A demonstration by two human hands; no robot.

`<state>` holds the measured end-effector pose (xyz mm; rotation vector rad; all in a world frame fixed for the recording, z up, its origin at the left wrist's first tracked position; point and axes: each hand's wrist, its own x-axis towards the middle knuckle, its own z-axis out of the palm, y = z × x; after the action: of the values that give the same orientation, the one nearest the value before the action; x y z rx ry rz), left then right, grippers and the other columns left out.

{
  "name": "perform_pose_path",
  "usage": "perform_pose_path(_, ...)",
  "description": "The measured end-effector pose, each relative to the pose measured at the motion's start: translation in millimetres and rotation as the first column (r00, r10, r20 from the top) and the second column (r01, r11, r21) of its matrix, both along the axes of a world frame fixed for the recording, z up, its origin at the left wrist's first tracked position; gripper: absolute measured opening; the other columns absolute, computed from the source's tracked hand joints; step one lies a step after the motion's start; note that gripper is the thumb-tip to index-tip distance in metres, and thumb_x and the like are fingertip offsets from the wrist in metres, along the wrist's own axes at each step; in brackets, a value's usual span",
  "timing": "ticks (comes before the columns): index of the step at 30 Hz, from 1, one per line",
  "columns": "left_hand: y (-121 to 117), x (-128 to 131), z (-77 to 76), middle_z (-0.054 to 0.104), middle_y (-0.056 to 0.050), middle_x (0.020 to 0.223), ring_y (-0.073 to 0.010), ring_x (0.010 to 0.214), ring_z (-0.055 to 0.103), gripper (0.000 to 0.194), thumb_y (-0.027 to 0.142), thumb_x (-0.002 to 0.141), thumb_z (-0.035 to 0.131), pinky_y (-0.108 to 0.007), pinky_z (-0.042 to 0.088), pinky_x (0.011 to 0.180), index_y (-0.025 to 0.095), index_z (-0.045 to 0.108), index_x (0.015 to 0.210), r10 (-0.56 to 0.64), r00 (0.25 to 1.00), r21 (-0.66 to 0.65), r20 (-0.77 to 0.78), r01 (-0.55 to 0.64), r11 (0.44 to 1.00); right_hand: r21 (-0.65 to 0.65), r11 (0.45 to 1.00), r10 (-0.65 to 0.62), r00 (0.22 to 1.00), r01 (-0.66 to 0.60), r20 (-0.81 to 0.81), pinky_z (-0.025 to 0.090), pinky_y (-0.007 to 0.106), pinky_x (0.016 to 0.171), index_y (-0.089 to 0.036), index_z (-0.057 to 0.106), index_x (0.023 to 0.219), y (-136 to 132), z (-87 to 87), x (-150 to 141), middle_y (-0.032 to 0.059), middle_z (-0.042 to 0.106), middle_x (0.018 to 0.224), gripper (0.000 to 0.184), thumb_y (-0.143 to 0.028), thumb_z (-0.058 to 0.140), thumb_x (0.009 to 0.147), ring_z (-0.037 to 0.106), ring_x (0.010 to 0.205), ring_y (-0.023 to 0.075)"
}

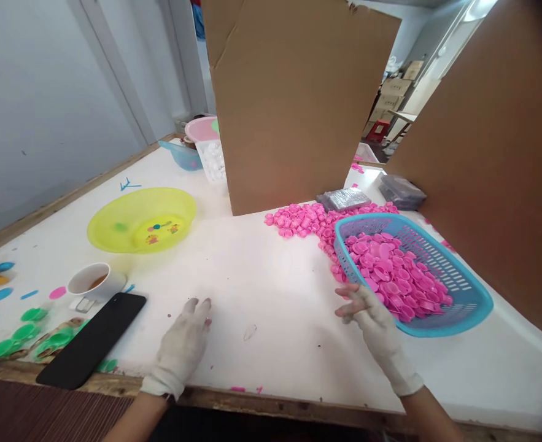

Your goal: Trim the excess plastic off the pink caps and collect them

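Note:
My left hand (183, 344), in a pale glove with bare fingertips, rests low over the white table near its front edge, its fingers stretched forward and nothing in them. My right hand (376, 328), gloved the same way, is held beside the near left side of a blue plastic basket (471, 291). Its fingers are apart and hold nothing; whether they touch the basket I cannot tell. Small pink plastic cups (397, 276) fill part of the basket. More pink pieces (298, 219) lie heaped behind and left of it. A small clear scrap (250, 332) lies between my hands.
A yellow basin (109, 227) stands at left. Nearer are a white mug (109, 285) with brown liquid, a black phone (91, 341) and green plastic pieces (24, 333). Cardboard panels (293, 104) rise at the back and right. Wrapped packs (344, 199) lie behind the basket.

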<state>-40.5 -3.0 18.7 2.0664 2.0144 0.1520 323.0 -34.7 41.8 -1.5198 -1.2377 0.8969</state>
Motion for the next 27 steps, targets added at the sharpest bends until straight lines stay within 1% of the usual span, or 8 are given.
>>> perform_pose_path(2,-1,-14,-7.8,0.049,-0.012,0.123,-0.0204,0.096,0.058,0.034,0.013,0.085,0.034,-0.031,0.045,0.078,0.019,0.05,0.114,-0.019,0.992,-0.042,-0.127,0.014,0.999,-0.004,1.0,-0.005,0.928,0.007,0.372,0.047,0.046,0.087,-0.022,0.048,0.117,-1,-14.7,12,0.0116,0.055,0.121,0.043,-0.025,0.049,0.074,0.059,0.101,0.0265)
perform_pose_path(4,-4,-17,-14.2,0.05,-0.011,0.121,-0.0182,0.095,0.058,0.035,0.007,0.084,0.032,-0.03,0.044,0.081,0.02,0.052,0.11,-0.074,0.983,-0.065,-0.166,0.064,0.996,0.016,1.0,-0.013,0.816,0.004,0.579,0.037,0.048,0.101,-0.02,0.05,0.12,-1,-31.1,13,0.012,0.05,0.128,0.048,-0.02,0.05,0.072,0.045,0.121,0.0301)
perform_pose_path(10,-7,9,-2.8,0.057,-0.007,0.098,-0.0165,0.081,0.059,0.018,0.02,0.083,0.042,-0.027,0.044,0.072,0.019,0.054,0.096,0.023,0.998,-0.077,0.066,-0.018,0.997,-0.093,0.978,0.193,0.639,-0.187,0.745,0.032,0.044,0.108,-0.013,0.036,0.136,-14,-60.4,-29,0.0123,0.039,0.14,0.061,-0.011,0.041,0.075,0.032,0.132,0.0263)
perform_pose_path(13,-12,32,6.5,0.059,-0.002,0.075,-0.0148,0.072,0.057,0.009,0.023,0.079,0.047,-0.027,0.044,0.07,0.019,0.054,0.076,0.044,0.931,-0.146,0.363,0.01,0.989,-0.111,0.943,0.298,0.645,-0.315,0.703,0.039,0.04,0.104,-0.016,0.036,0.137,-31,-63.9,-58,0.0098,0.039,0.141,0.063,-0.009,0.04,0.075,0.039,0.128,0.0231)
perform_pose_path(17,-33,75,10.5,0.053,0.003,0.056,-0.0097,0.047,0.051,0.008,0.024,0.078,0.045,-0.022,0.044,0.049,0.017,0.05,0.077,0.331,0.628,-0.471,0.704,0.065,0.88,-0.02,0.914,0.348,0.759,-0.405,0.55,0.043,0.039,0.099,-0.018,0.045,0.13,-49,-47.5,-77,0.01,0.047,0.134,0.051,-0.013,0.038,0.08,0.046,0.122,0.0225)
perform_pose_path(21,-61,116,12.9,0.054,0.004,0.051,-0.01,0.044,0.054,0.009,0.024,0.074,0.051,-0.021,0.044,0.045,0.017,0.047,0.078,0.482,0.394,-0.592,0.783,0.232,0.772,-0.249,0.917,0.369,0.9,-0.312,0.232,0.052,0.028,0.065,-0.02,0.059,0.097,-59,-19.3,-78,0.0061,0.065,0.093,0.022,-0.025,0.043,0.083,0.061,0.074,0.0164)
perform_pose_path(24,-67,131,14.8,0.054,0.003,0.052,-0.0097,0.043,0.054,0.013,0.028,0.074,0.053,-0.019,0.042,0.042,0.016,0.048,0.075,0.471,0.362,-0.576,0.804,0.28,0.768,-0.431,0.833,0.376,0.926,-0.347,-0.019,0.04,0.021,0.045,-0.019,0.052,0.07,-57,-10.2,-77,-0.0016,0.054,0.058,0.017,-0.029,0.044,0.082,0.05,0.051,0.0103)
perform_pose_path(27,-52,133,12.7,0.054,0.003,0.054,-0.0079,0.044,0.051,0.017,0.033,0.078,0.049,-0.018,0.042,0.043,0.016,0.05,0.076,0.377,0.394,-0.495,0.838,0.259,0.83,-0.463,0.827,0.312,0.945,-0.32,-0.095,0.032,0.019,0.04,-0.019,0.049,0.071,-39,-11.8,-74,-0.0052,0.047,0.049,0.018,-0.031,0.044,0.082,0.043,0.042,0.0075)
